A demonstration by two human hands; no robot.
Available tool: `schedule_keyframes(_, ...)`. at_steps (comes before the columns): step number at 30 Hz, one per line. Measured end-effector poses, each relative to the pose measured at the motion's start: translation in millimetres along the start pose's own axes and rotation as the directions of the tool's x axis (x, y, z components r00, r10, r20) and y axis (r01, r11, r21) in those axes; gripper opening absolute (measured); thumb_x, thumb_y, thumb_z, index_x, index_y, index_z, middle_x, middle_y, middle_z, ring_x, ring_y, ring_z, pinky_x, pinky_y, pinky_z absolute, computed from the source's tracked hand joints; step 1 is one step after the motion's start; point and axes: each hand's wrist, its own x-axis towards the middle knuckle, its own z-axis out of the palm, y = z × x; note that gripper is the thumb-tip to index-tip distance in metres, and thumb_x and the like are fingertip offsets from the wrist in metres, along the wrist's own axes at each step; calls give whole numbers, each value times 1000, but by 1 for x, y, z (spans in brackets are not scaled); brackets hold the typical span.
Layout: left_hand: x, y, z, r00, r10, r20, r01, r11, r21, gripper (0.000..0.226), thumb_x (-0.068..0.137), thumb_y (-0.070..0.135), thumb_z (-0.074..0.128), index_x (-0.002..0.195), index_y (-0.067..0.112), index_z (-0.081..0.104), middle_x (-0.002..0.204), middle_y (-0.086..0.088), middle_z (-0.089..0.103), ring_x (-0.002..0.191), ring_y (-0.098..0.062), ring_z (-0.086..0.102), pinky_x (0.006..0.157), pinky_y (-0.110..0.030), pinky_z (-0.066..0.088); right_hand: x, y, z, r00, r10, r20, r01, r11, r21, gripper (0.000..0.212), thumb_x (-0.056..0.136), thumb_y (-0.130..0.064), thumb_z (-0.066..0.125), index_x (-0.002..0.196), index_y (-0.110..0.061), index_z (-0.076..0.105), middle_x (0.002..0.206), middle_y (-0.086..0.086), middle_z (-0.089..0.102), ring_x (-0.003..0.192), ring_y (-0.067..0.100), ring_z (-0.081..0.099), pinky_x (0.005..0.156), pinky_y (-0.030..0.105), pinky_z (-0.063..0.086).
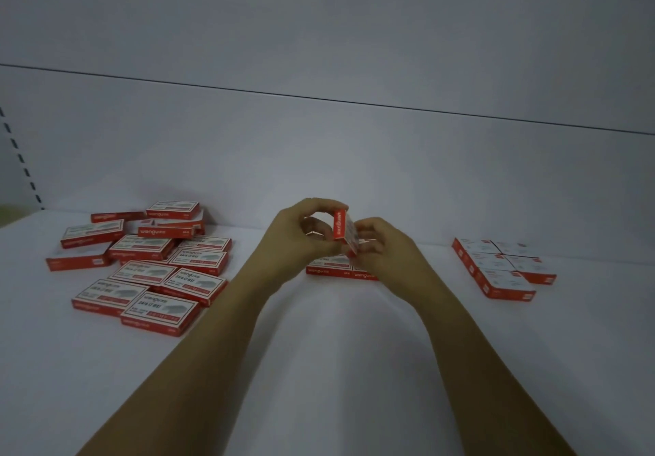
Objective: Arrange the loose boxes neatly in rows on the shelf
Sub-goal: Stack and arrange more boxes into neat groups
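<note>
Both hands hold one small red and white box (pixel 343 231) upright on its edge above the middle of the white shelf (pixel 319 367). My left hand (pixel 301 239) grips its left side with curled fingers. My right hand (pixel 381 246) pinches its right side. Directly beneath the hands lie flat boxes (pixel 340 269) side by side, partly hidden. A loose heap of several identical boxes (pixel 149 264) lies at the left. At the right sits a neat block of several boxes (pixel 503 264) in two rows.
The shelf's back panel (pixel 319 157) rises close behind the boxes, with a horizontal seam across it. A slotted upright (pixel 21 157) runs along the far left. Bare shelf surface lies in front of the boxes and between the groups.
</note>
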Motion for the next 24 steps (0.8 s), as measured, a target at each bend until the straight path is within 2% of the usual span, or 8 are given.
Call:
schedule_keyframes(2, -2, 3, 2, 999, 38, 19, -39, 998, 49, 50, 65, -3, 78, 100, 30, 65, 98, 11, 65, 70, -5, 63, 66, -18, 55, 1, 2, 3, 1000, 5, 0, -5, 1000, -20, 39, 79, -11, 69, 115, -19, 54, 110, -2, 63, 92, 14, 65, 80, 30, 55)
schedule_keyframes(5, -1, 1, 1, 998, 66, -7, -64, 990, 122, 49, 66, 1, 79, 100, 32, 61, 99, 15, 63, 73, -7, 63, 69, -24, 58, 2, 1, 3, 997, -30, -71, 24, 997, -78, 34, 78, -13, 70, 106, -25, 54, 97, -13, 61, 84, 6, 63, 63, 15, 50)
schedule_keyframes(6, 0, -1, 1, 997, 68, -27, -63, 986, 153, 47, 67, 3, 79, 98, 32, 60, 100, 15, 63, 76, -8, 63, 68, -25, 58, 2, 1, 2, 993, -42, -109, 35, 997, -70, 34, 78, -11, 70, 103, -27, 53, 95, -13, 62, 82, 5, 63, 60, 13, 49)
schedule_keyframes(9, 3, -8, 2, 992, 72, -105, -47, 973, 224, 42, 72, 5, 76, 91, 34, 52, 99, 14, 62, 85, -11, 62, 66, -22, 57, 2, -2, 2, 971, -88, -224, 82, 996, -36, 37, 77, -3, 69, 101, -26, 52, 108, -3, 61, 84, 8, 64, 63, 16, 54)
schedule_keyframes(11, 4, -13, 3, 985, 83, -154, -41, 965, 259, 42, 76, 5, 73, 89, 35, 48, 99, 12, 61, 89, -10, 61, 65, -19, 56, 1, -5, 5, 948, -179, -263, 146, 979, -141, 36, 78, -6, 71, 102, -24, 51, 113, -4, 54, 85, 8, 62, 65, 12, 53)
schedule_keyframes(16, 5, -19, 3, 975, 108, -196, -46, 953, 298, 42, 76, 7, 73, 87, 37, 45, 93, 21, 56, 86, -4, 59, 61, -10, 52, 3, -3, 9, 921, -279, -272, 212, 944, -252, 35, 80, -9, 71, 108, -18, 53, 117, 0, 50, 79, 3, 58, 61, -1, 45)
schedule_keyframes(24, 7, -29, 0, 962, 133, -238, -32, 921, 387, 41, 70, 9, 79, 95, 28, 52, 98, 12, 55, 80, 2, 56, 65, -2, 45, 4, 0, 10, 920, -301, -252, 225, 931, -289, 39, 80, -9, 70, 115, -15, 55, 123, 0, 49, 84, 7, 58, 64, 1, 45)
